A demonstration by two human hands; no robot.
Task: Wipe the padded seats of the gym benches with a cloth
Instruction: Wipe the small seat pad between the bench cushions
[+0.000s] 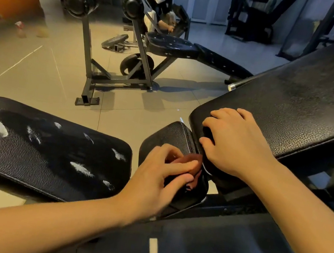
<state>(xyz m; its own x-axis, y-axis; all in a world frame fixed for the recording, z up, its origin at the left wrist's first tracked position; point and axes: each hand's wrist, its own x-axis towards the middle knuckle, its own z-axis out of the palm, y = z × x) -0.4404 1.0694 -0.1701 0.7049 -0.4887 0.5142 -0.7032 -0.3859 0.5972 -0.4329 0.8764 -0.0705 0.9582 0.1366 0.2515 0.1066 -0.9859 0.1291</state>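
Observation:
A small black padded seat [169,133] sits at the foot of a long inclined black back pad [297,99]. My left hand [154,174] holds a reddish-brown cloth [194,162] bunched under its fingers on the near part of that seat. My right hand [231,145] rests on the lower end of the back pad, fingers curled over its edge into the gap beside the seat. Most of the cloth is hidden by my fingers. Another black padded seat [48,151], with worn pale scuffs, lies to the left.
A further bench with a metal frame [126,72] and a black seat [170,45] stands on the tiled floor beyond. Weight plates [114,40] lie on the floor behind it. More gym machines [253,19] stand at the back right. A person's hand [165,24] shows far behind.

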